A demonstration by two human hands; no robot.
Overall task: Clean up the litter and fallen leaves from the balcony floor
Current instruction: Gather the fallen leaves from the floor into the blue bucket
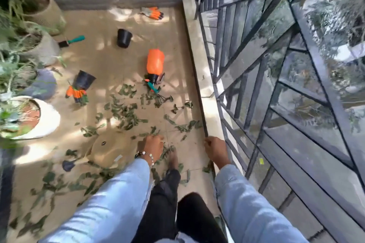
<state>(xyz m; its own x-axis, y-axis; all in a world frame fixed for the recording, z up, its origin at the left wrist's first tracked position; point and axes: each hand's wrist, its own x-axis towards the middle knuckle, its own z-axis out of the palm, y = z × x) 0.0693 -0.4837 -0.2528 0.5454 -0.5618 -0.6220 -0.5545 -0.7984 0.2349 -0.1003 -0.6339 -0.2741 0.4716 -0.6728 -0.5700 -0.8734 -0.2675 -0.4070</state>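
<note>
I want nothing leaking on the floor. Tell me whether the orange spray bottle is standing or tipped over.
Tipped over. The orange spray bottle lies on its side on the balcony floor, its black nozzle end toward the scattered leaves. Leakage: cannot tell.

bare floor (110, 59) beyond leaves (126, 111) (railing (246, 89) blocks right).

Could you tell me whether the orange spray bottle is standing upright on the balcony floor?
No, the orange spray bottle lies on its side on the balcony floor, its black nozzle end pointing towards the scattered leaves.
</note>
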